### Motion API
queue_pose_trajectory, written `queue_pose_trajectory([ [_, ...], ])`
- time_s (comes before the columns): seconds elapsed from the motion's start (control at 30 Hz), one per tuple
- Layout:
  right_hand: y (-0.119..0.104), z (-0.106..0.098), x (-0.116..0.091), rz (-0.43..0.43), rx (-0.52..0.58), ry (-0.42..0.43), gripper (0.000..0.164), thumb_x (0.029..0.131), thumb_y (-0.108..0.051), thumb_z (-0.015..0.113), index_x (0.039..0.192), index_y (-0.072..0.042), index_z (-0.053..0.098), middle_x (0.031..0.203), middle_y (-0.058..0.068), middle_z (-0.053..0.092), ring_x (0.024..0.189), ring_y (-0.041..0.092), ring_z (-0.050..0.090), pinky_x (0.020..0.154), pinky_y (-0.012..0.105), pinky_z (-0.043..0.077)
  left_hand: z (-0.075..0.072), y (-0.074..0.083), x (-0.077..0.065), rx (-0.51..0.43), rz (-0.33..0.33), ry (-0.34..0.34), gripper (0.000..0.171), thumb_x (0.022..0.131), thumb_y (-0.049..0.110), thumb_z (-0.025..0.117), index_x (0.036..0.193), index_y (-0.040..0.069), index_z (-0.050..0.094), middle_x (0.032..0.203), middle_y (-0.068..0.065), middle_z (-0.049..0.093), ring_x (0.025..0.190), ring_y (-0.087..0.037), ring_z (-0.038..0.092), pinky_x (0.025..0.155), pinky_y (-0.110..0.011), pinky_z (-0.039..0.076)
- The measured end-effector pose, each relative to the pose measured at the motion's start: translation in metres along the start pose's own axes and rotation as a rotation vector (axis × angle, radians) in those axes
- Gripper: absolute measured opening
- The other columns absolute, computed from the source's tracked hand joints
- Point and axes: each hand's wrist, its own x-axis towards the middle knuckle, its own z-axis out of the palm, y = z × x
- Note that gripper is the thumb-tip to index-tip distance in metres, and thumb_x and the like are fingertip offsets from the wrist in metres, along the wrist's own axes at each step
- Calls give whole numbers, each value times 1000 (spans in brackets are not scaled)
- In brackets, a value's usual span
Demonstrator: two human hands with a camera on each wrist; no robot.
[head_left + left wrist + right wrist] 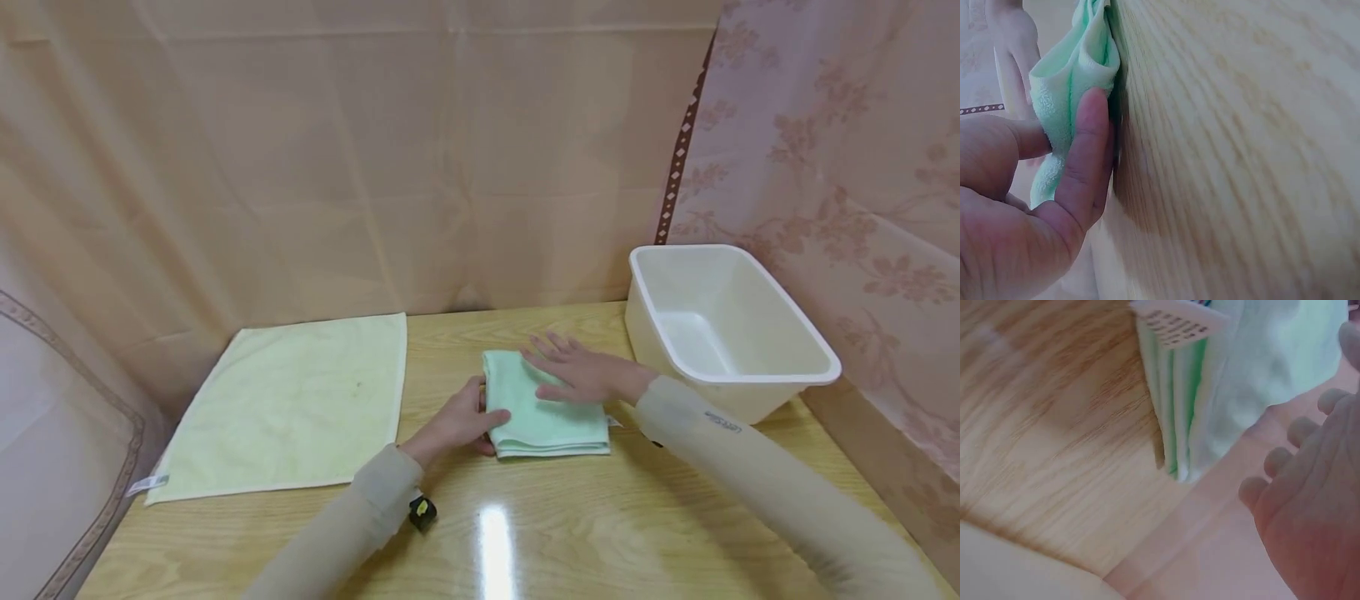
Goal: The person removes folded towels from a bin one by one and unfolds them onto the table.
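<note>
A mint-green towel (pixel 551 425), folded into layers, lies on the wooden table. My left hand (pixel 463 421) pinches its left folded edge, thumb on top and fingers beneath; the left wrist view shows the looped folds of the towel (pixel 1054 106) between thumb and fingers. Over the towel's upper right part, my right hand (pixel 581 371) is spread with straight fingers. In the right wrist view the right hand (pixel 1316 506) hovers just off the cloth, palm toward it. A white printed label (pixel 1179 325) sticks out from the towel's right side.
A pale yellow towel (pixel 292 408) lies spread flat on the left of the table, its own tag (pixel 147 483) at the near left corner. At the back right stands a white plastic basin (pixel 750 379). Beige curtains (pixel 450 167) hang behind the table (pixel 585 525).
</note>
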Motion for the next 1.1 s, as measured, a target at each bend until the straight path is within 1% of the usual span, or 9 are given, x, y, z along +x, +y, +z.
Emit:
queue_pose_trajectory([
  [0.07, -4, -1, -10, -23, 6, -21, 79, 105, -59, 40, 164, -11, 16, 168, 18, 4, 153, 43, -1, 118, 64, 10, 0, 0, -1, 53, 39, 21, 77, 100, 16, 67, 157, -2, 18, 114, -20, 65, 67, -28, 70, 59, -40, 60],
  [0.1, -6, -1, -16, -41, 9, -28, 81, 104, -60, 42, 163, -10, 17, 168, 18, 5, 153, 43, -1, 118, 64, 10, -1, 1, -2, 133, 73, 41, 78, 100, 20, 67, 157, -2, 18, 118, -21, 62, 73, -28, 70, 65, -42, 61],
  [0.2, -12, -2, -35, -94, 4, -45, 87, 101, -61, 49, 162, -6, 20, 168, 19, 11, 153, 42, 5, 118, 64, 13, -3, 3, -8, 430, 208, 99, 80, 99, 31, 68, 156, -4, 24, 135, -24, 52, 103, -31, 65, 88, -45, 56],
  [0.27, -15, -1, -46, -125, -12, -41, 90, 100, -61, 52, 161, -3, 22, 167, 19, 14, 153, 42, 9, 118, 62, 15, -5, 7, -12, 655, 314, 114, 81, 98, 39, 67, 156, -3, 28, 146, -25, 42, 125, -34, 53, 104, -47, 46],
  [0.37, -17, 3, -59, -148, -50, -35, 91, 99, -62, 52, 160, -1, 24, 167, 19, 16, 152, 41, 13, 118, 60, 19, -7, 14, -18, 900, 453, 22, 88, 98, 51, 63, 159, 0, 26, 160, -24, 27, 147, -37, 29, 116, -50, 32],
  [0.47, -18, 10, -69, -144, -72, -48, 90, 99, -62, 52, 160, -1, 24, 167, 17, 16, 152, 39, 14, 119, 56, 20, -9, 17, -19, 1051, 546, -118, 93, 99, 59, 55, 161, 1, 19, 167, -20, 16, 154, -35, 13, 120, -52, 23],
  [0.57, -16, 17, -75, -122, -66, -71, 90, 99, -62, 52, 161, -3, 23, 168, 15, 16, 153, 37, 15, 119, 55, 21, -9, 14, -17, 1111, 525, -246, 95, 99, 64, 49, 162, 4, 13, 169, -14, 8, 155, -29, 3, 122, -49, 14],
  [0.73, -10, 31, -81, -114, -74, -90, 86, 101, -61, 49, 161, -3, 23, 167, 14, 18, 152, 34, 19, 118, 54, 24, -10, 8, -14, 1146, 401, -366, 95, 98, 68, 47, 164, 11, 7, 170, -5, 3, 155, -21, -1, 124, -44, 6],
  [1.1, -2, 39, -83, -179, -133, 8, 64, 109, -39, 45, 158, 0, 31, 164, 18, 28, 148, 38, 29, 113, 61, 31, -14, 8, -14, 1180, 380, -414, 90, 101, 63, 46, 164, 13, 7, 170, -5, 2, 155, -20, -1, 124, -46, 6],
])
